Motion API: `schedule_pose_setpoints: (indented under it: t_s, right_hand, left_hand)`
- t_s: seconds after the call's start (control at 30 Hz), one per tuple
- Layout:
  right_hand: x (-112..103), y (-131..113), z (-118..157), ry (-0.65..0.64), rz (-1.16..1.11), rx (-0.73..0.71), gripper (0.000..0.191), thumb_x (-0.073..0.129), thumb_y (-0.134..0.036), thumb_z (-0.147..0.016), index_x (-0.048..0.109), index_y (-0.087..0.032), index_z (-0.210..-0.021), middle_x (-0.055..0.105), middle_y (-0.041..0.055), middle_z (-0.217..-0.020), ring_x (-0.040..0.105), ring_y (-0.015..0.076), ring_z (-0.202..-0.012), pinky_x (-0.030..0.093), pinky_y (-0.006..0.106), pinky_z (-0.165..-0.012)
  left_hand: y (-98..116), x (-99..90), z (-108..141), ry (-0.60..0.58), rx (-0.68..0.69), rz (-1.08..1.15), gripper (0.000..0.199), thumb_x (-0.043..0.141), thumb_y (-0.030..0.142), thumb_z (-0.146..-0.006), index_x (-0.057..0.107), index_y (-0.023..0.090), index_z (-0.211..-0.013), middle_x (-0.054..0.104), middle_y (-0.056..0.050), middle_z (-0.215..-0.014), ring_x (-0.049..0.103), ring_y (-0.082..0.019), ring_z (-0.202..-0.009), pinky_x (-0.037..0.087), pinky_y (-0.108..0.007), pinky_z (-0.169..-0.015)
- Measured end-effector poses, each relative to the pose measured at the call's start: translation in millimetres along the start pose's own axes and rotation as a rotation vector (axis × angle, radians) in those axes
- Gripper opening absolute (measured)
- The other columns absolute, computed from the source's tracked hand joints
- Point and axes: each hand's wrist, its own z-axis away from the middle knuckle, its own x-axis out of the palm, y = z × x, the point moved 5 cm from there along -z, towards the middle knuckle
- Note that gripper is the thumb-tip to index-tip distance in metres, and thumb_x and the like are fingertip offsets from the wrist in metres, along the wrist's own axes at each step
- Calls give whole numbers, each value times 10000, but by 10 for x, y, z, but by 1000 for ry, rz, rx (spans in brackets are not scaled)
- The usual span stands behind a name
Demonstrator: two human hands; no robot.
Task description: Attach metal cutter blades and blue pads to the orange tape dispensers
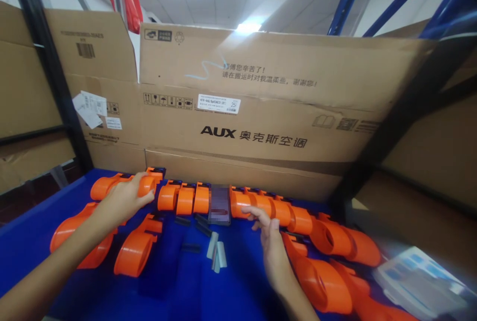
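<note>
Orange plastic tape dispensers with dark parts at their tops lie in rows on a blue surface. At the left end of the back row, my left hand [126,197] closes its thumb and fingers around an orange tape dispenser [148,185]. My right hand [273,241] is over the middle right, fingers apart and partly curled, with nothing seen in it. Its fingertips overlap the view of another orange dispenser [239,202]; I cannot tell whether they touch. Pale grey strips [216,251] lie between my hands, with several black strips [191,248] beside them.
A dark phone-like slab [219,204] stands within the back row. A large cardboard sheet [179,127] walls off the back of the blue surface [186,291]. Dark rack posts [402,112] rise at both sides. A clear plastic box [421,281] sits at lower right.
</note>
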Motion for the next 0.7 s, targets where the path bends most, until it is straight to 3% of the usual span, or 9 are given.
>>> schedule_pose_setpoints:
  t_s: [0.1, 0.27, 0.43, 0.7]
  right_hand:
    - [-1, -54, -2, -5, 8, -20, 684, 70, -546, -1064, 692, -296, -1199, 678, 55, -1072, 593, 248, -968, 486, 392, -863]
    - [7, -120, 1, -20, -2, -38, 698, 76, -564, -1059, 715, -291, -1124, 684, 52, -1058, 601, 246, -960, 488, 379, -839]
    - [27, -145, 6, -66, -18, -40, 757, 34, -572, -1052, 732, -279, -1066, 697, 50, -1065, 600, 249, -987, 482, 377, -838]
    - [50, -194, 24, -113, -5, -15, 755, 48, -572, -1053, 742, -280, -1003, 703, 41, -1004, 591, 249, -921, 469, 377, -845]
  left_hand:
    - [53, 128, -6, -80, 56, -16, 664, 512, 525, -879, 480, 171, -1440, 773, -144, -985, 726, -397, -905, 481, -387, -735]
    - [58, 245, -62, -94, 86, 9, 550, 536, 492, -885, 550, 193, -1347, 755, -142, -1062, 715, -375, -956, 485, -400, -805]
    - [5, 332, -78, -80, 125, 24, 619, 547, 486, -880, 510, 158, -1404, 652, -185, -1296, 607, -391, -1204, 444, -463, -994]
    - [-48, 378, -11, -88, 189, 47, 681, 557, 438, -870, 459, 121, -1465, 561, -213, -1440, 550, -402, -1301, 421, -494, -1065]
